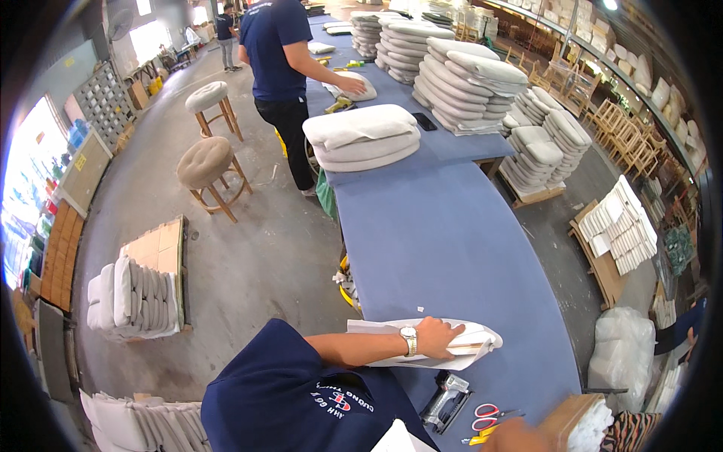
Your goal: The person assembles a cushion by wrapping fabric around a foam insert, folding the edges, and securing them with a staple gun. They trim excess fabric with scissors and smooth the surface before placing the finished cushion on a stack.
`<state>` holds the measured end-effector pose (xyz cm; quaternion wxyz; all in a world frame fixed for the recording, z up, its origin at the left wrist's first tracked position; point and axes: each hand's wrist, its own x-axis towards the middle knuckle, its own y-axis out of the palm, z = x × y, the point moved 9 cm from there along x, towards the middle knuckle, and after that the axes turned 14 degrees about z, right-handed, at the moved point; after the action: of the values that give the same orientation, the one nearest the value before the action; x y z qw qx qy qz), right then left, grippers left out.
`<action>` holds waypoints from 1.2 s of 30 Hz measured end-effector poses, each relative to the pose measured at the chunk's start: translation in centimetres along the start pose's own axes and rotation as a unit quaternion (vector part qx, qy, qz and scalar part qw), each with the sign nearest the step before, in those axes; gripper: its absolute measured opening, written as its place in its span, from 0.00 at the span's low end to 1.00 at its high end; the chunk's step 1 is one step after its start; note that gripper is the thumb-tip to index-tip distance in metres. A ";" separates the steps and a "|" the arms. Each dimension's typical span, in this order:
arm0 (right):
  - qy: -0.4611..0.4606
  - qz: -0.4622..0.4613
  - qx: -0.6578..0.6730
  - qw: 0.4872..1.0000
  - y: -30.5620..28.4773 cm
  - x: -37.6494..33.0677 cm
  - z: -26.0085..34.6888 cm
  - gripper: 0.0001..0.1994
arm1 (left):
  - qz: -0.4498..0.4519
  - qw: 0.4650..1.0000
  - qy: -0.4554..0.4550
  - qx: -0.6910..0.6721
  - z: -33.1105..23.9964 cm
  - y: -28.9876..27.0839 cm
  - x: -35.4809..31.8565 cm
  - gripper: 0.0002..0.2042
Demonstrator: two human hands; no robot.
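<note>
At the bottom edge, right hand (510, 437) only partly in frame, right beside red-handled scissors (489, 413) and a wooden block (568, 420); whether clenched or loose cannot be told. Just left of the scissors, a grey staple gun (446, 401) lying on the blue table (444, 241), nose toward the near edge.

A little farther, left hand (438, 337) with a wristwatch, laid flat, fingers spread and pressing down on a white seat cushion (422, 343), not closed around it. Cushion lying flat near the table's near end, long axis running left to right across the table, its right end rounded and pointing toward the table's right edge, its left end overhanging the left edge. Loose white fabric folded up around its rim, a strip of pale wood showing at the right.

Beyond that, a long bare stretch of blue table. Farther on, a low stack of white cushions (361, 137), then taller stacks (471, 87) behind.

At the table's left side, another person in a dark blue shirt (275, 53), one hand on a cushion. On the floor to the left, two round tufted stools (205, 162) and a pallet of cushions (132, 294) standing on edge.
</note>
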<state>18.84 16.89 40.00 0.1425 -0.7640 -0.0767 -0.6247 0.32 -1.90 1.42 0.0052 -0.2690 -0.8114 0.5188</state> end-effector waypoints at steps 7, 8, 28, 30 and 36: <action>0.050 -0.002 -0.012 0.999 1.9 -1.6 -2.8 0.12 | 0.029 0.999 -0.018 -0.006 0.3 0.2 -0.2 0.43; 0.057 -0.002 -0.016 0.998 1.9 -1.7 -2.7 0.12 | 0.042 0.999 -0.022 -0.002 -0.1 0.4 -0.2 0.42; 0.535 -0.241 -0.280 0.760 -9.2 -23.5 -6.7 0.14 | 0.060 0.993 -0.098 -0.006 0.3 -1.1 -0.2 0.46; 0.624 -0.258 -0.224 0.703 -6.9 -33.6 -6.4 0.18 | 0.049 0.996 -0.072 -0.002 -0.2 -1.2 -0.5 0.45; 0.766 -0.114 -0.214 0.595 0.2 -40.9 -6.4 0.37 | -0.015 0.995 0.098 -0.006 -2.6 -2.5 -0.5 0.41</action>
<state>4.41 17.13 1.18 -0.0910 0.0020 0.1100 -0.9898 0.39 -0.72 4.84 0.0909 -0.3063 -0.8142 0.4848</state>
